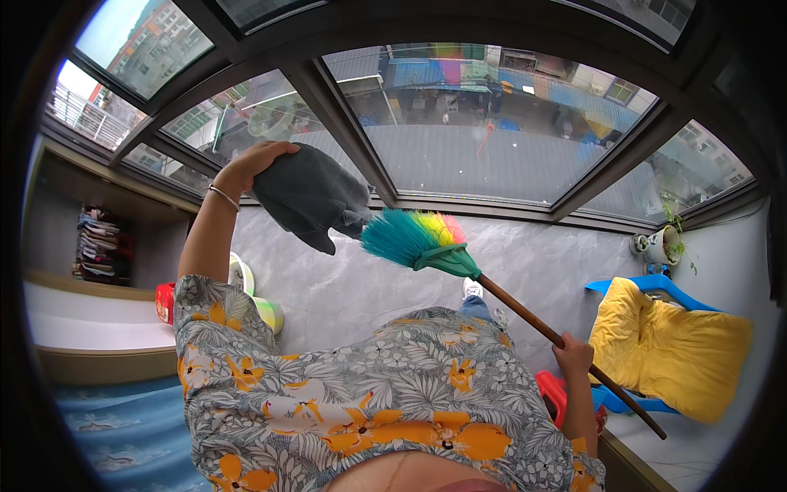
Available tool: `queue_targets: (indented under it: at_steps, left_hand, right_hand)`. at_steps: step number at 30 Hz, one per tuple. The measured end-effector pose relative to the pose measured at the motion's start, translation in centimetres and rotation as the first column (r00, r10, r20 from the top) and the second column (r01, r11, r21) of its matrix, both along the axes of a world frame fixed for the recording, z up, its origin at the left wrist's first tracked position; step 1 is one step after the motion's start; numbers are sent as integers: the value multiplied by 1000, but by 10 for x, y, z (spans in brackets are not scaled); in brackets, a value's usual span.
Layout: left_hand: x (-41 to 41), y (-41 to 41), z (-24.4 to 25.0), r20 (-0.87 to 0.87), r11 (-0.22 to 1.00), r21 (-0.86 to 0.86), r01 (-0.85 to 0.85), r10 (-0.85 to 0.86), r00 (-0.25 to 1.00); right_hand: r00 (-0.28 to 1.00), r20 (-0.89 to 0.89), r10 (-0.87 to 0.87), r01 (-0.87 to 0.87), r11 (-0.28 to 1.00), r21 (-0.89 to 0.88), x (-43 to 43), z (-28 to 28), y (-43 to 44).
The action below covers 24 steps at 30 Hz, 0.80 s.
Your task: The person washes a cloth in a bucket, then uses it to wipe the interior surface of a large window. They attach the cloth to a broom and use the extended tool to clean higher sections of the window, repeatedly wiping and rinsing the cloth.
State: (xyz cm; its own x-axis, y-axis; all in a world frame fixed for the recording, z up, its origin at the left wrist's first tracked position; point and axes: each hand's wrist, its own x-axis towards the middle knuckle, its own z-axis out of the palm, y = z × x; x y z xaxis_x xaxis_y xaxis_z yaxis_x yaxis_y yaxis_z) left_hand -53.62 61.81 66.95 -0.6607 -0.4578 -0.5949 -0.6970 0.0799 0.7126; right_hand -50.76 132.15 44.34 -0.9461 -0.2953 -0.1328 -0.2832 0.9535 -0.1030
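Observation:
My left hand (264,161), raised at the upper left, grips the edge of a dark grey cloth (310,190) that hangs out in front of the window. In my right hand (574,355), at the lower right, is the brown wooden handle of a broom (519,309). The handle slants up and left to the green broom head (450,258), whose bristles (399,237) are teal, yellow and pink. Their tips lie beside the lower right end of the cloth; whether they touch it I cannot tell.
A yellow cushion (676,350) lies over a blue plastic chair (658,284) at the right, near a potted plant (665,246). Window frames (473,206) run across the front. Green and white containers (267,313) stand at the left, beside shelves holding stacked items (98,246). A red stool (551,393) is near my right arm.

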Motion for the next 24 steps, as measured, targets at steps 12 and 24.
queue_targets:
  at_steps: [12,24]
  left_hand:
    - [46,48,-88,38,970,242,1,-10,999]
    - [26,92,-45,-180,902,161,402,-374,910]
  right_hand:
    - [974,138,180,-151,969,-195,-31,50,-28]
    - [956,5,293,-289,943,-168,-64,-17,-66]
